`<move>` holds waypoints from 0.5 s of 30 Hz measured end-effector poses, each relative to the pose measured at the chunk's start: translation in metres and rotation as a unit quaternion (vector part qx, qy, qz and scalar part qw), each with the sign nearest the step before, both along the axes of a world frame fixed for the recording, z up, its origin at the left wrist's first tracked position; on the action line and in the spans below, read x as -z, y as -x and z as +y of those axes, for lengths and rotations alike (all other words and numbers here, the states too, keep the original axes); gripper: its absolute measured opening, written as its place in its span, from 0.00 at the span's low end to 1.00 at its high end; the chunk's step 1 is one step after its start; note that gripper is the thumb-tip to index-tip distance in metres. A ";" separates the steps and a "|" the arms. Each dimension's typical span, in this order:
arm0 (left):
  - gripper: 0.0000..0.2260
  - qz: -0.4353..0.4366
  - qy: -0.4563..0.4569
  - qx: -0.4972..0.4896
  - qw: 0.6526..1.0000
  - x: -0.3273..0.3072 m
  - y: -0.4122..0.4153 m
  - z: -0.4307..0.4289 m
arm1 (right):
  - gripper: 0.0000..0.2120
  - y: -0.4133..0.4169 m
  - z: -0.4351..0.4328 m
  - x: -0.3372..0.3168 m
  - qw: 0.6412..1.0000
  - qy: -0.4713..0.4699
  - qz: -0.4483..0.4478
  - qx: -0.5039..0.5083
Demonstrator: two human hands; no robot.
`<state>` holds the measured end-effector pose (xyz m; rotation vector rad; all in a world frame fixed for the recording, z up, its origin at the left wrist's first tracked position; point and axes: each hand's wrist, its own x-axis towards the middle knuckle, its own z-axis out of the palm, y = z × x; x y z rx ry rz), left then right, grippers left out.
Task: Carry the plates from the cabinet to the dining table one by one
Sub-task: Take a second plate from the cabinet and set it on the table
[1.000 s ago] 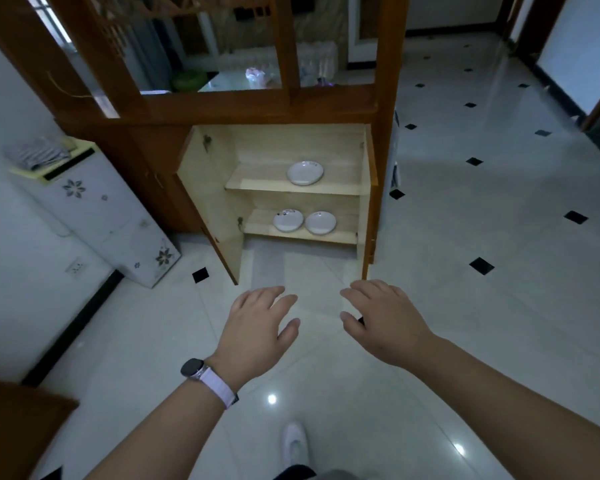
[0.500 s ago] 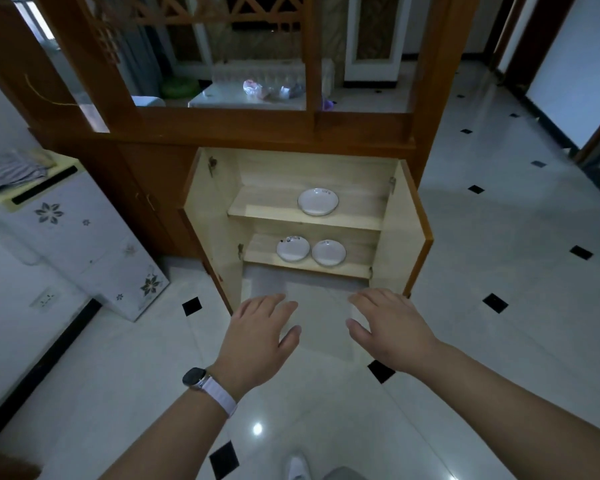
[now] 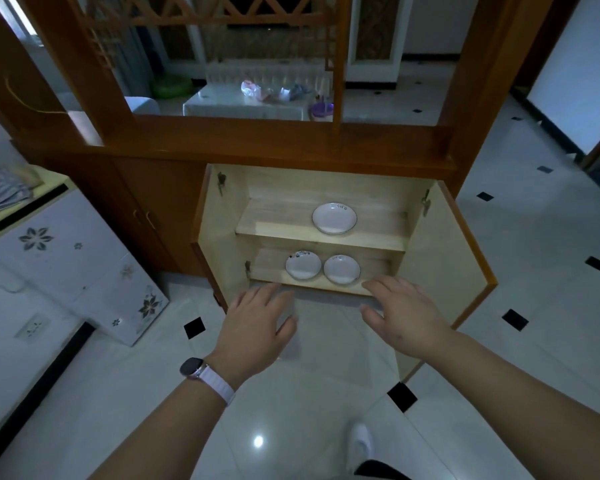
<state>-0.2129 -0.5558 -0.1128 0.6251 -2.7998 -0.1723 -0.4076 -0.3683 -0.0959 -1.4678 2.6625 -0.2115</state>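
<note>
The low wooden cabinet [image 3: 326, 183] stands open with both doors swung out. One white plate [image 3: 334, 218] lies on its upper shelf. Two white plates sit side by side on the lower shelf, the left plate [image 3: 303, 265] and the right plate [image 3: 342, 269]. My left hand [image 3: 255, 329], with a watch on its wrist, reaches forward with fingers spread, just short of the lower shelf's front edge. My right hand [image 3: 404, 311] is stretched out the same way, its fingertips below the right plate. Both hands hold nothing.
The left cabinet door [image 3: 219, 237] and the right cabinet door [image 3: 444, 268] flank my hands. A white flowered appliance [image 3: 70, 265] stands at the left. Beyond the wooden divider sits a covered table [image 3: 246, 102] with small items. The floor is glossy white tile [image 3: 534, 306].
I have walked closer to the cabinet, which now fills more of the view. Both hands have moved forward toward the lower shelf, still holding nothing.
</note>
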 end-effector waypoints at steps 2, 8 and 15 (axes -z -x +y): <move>0.20 0.002 -0.004 0.005 1.000 0.001 0.014 -0.013 | 0.25 0.009 -0.014 0.005 1.000 -0.005 -0.008 0.000; 0.21 -0.019 -0.021 0.006 1.000 0.014 0.061 -0.063 | 0.34 0.054 -0.061 0.021 1.000 -0.012 -0.025 -0.007; 0.21 -0.027 -0.040 0.007 0.999 0.021 0.155 -0.132 | 0.35 0.148 -0.131 0.032 0.999 0.007 -0.051 0.017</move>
